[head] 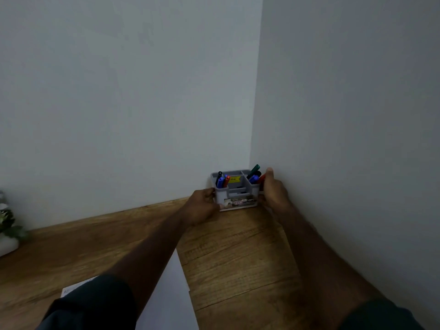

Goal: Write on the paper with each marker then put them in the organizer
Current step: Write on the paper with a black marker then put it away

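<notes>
Two plain grey walls meet in a corner above a wooden tabletop (238,253). At the tabletop's far right corner, pushed close to where the walls join, sits a grey organizer (238,195) with several compartments and a printed label across its front. Both arms reach out to it. The left hand (202,206) is wrapped against the organizer's left side, fingers closed on its wall, and the right hand (273,191) presses on the right side, thumb raised along the upper edge; together they clamp the organizer between them.

Markers stand tilted in it. In the left compartment are a black marker (219,177), a blue marker (221,182) and a red marker (226,181). In the right rear compartment lean a green marker (254,169), another blue one and a red one partly hidden behind the right thumb.

A white paper (171,298) lies near the tabletop's front edge, partly under the left forearm. At the left edge stands a small potted plant (8,229), blurred.
</notes>
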`<state>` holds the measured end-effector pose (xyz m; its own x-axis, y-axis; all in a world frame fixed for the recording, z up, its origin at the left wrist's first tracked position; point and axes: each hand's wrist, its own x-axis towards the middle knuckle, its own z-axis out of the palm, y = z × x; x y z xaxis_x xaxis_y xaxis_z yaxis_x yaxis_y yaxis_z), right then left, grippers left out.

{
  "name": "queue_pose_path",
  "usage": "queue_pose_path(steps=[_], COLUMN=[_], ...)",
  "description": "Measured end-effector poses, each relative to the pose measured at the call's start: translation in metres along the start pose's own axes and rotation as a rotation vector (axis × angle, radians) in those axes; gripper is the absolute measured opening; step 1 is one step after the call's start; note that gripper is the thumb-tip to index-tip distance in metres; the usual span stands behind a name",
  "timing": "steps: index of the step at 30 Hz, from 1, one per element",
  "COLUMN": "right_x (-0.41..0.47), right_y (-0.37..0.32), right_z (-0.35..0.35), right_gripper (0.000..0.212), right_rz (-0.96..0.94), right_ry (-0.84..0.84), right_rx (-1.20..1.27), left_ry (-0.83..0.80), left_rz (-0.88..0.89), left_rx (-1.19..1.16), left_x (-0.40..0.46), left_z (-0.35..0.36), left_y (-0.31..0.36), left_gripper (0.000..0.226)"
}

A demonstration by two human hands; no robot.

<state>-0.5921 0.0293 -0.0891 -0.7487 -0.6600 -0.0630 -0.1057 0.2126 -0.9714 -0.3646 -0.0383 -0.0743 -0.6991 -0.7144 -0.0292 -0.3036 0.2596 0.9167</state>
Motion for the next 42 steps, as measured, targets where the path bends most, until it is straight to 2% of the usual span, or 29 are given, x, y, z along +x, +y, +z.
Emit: queue_pose_path(steps=[2, 4, 6, 8, 10, 13, 17, 21, 24, 28, 34, 39, 42], right_x=[-0.004, -0.026, -0.054, -0.081, -0.113, -0.160, -0.224, -0.261, -0.271, -0.276, -0.275, -0.273, -0.277], right_y=[0.000, -0.013, -0.021, -0.014, -0.001, 0.016, 0.022, 0.033, 0.038, 0.038, 0.042, 0.046, 0.044], right_z=[0.000, -0.002, -0.003, 0.000, 0.010, 0.040, 0.074, 0.092, 0.092, 0.090, 0.094, 0.095, 0.096], right_gripper=[0.108, 0.104, 0.076, 0.044, 0.022, 0.003, 0.006, 0.011, 0.022, 0.028, 0.045, 0.042, 0.049], right_rz=[-0.010, 0.003, -0.037, -0.147, -0.271, -0.441, -0.681, -0.797, -0.826, -0.856, -0.901, -0.921, -0.891], right_ry=[0.003, 0.044, 0.115, 0.208, 0.268, 0.162, -0.104, -0.237, -0.269, -0.280, -0.309, -0.343, -0.357], right_rx=[-0.007, -0.034, -0.093, -0.138, -0.168, -0.261, -0.444, -0.547, -0.652, -0.698, -0.747, -0.779, -0.845], left_ry=[-0.014, -0.012, 0.003, 0.040, 0.100, 0.188, 0.310, 0.390, 0.457, 0.456, 0.370, 0.355, 0.294], left_rz=[-0.015, -0.022, -0.008, 0.025, 0.070, 0.102, 0.050, -0.033, -0.118, -0.138, -0.121, -0.091, -0.154], left_rx=[0.018, 0.072, 0.138, 0.202, 0.325, 0.470, 0.604, 0.678, 0.658, 0.684, 0.778, 0.779, 0.778], left_x=[-0.005, -0.012, -0.026, -0.046, -0.072, -0.125, -0.201, -0.269, -0.307, -0.328, -0.322, -0.317, -0.318], left_z=[-0.001, -0.001, -0.004, -0.011, -0.021, -0.040, -0.065, -0.087, -0.094, -0.092, -0.092, -0.097, -0.096], left_y=[0.002, 0.004, 0.005, 0.001, -0.008, -0.025, -0.046, -0.072, -0.087, -0.095, -0.110, -0.116, -0.110], left_gripper=[0.071, 0.067, 0.062, 0.064, 0.058, 0.047, 0.044, 0.056, 0.058, 0.061, 0.064, 0.074, 0.078])
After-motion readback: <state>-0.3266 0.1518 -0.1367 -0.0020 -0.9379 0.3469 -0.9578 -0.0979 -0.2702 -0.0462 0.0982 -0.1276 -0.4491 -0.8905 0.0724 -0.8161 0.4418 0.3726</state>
